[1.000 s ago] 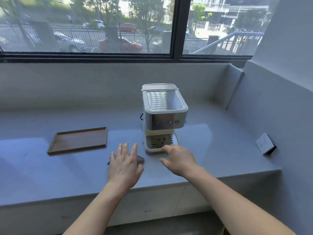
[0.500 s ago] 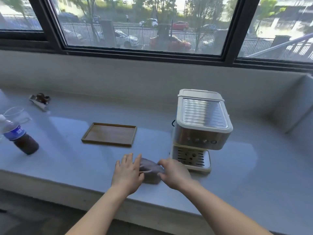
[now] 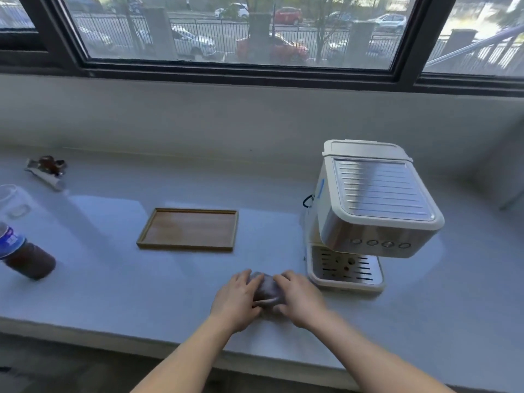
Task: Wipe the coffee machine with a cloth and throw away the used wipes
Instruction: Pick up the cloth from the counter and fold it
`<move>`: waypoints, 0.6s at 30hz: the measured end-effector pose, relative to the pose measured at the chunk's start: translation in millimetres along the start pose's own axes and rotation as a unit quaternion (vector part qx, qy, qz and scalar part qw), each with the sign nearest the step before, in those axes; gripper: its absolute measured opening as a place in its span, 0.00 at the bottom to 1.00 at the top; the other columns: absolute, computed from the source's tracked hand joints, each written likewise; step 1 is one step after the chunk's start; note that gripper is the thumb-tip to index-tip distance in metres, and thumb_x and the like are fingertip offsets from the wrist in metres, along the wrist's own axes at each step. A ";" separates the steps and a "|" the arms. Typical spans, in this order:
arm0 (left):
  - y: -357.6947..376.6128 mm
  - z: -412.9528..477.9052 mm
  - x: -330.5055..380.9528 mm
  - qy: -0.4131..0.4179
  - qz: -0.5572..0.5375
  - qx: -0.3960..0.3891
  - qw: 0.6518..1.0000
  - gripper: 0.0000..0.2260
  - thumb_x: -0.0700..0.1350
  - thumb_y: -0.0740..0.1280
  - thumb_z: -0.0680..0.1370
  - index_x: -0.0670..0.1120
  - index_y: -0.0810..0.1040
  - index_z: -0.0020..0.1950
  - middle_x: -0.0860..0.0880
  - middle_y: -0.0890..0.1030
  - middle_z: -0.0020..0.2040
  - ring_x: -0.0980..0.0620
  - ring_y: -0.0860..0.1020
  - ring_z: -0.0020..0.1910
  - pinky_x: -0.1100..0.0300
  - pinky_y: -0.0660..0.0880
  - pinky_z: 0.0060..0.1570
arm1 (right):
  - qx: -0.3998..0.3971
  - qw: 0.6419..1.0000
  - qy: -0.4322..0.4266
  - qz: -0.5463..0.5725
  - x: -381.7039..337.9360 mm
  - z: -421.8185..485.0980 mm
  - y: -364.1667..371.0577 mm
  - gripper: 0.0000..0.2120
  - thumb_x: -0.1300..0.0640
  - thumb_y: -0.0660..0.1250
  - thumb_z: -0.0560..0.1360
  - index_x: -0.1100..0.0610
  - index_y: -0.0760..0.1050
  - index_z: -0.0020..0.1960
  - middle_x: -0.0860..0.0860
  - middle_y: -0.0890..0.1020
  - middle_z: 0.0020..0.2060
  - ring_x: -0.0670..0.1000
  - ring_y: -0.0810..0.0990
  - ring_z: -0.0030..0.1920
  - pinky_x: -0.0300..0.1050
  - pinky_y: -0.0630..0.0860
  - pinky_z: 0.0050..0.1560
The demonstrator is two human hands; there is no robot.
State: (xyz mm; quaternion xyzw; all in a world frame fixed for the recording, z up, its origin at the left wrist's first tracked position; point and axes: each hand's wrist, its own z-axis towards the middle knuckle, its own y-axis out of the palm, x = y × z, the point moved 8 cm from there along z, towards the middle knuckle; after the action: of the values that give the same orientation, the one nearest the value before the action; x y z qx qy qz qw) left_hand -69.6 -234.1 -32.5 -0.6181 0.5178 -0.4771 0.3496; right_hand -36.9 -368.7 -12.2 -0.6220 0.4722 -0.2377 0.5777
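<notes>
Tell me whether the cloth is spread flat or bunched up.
Bunched up. The cloth sits as a rumpled lump on the counter, gathered between the left hand and the right hand, not laid flat.

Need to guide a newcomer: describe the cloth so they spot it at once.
Find the cream and steel coffee machine on the pale counter under the window. Just left of its drip tray, near the front edge, lies a small crumpled grey cloth. It alone is gripped by both the left hand and right hand.
</notes>
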 end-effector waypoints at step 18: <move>-55.7 45.8 -82.0 0.092 -0.032 0.039 0.994 0.19 0.48 0.66 0.72 0.51 0.74 0.63 0.48 0.74 0.56 0.46 0.72 0.58 0.51 0.72 0.48 | 0.069 0.997 0.013 0.034 -69.7 79.1 -20.7 0.15 0.45 0.69 0.69 0.49 0.73 0.53 0.50 0.77 0.48 0.56 0.77 0.49 0.48 0.68 0.40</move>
State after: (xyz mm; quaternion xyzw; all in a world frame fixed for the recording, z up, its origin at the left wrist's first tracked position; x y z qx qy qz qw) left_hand -9.6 -144.8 -13.3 -0.5736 0.5090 -0.5626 0.3089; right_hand 5.4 -271.9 7.3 -0.5610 0.4827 -0.2583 0.6209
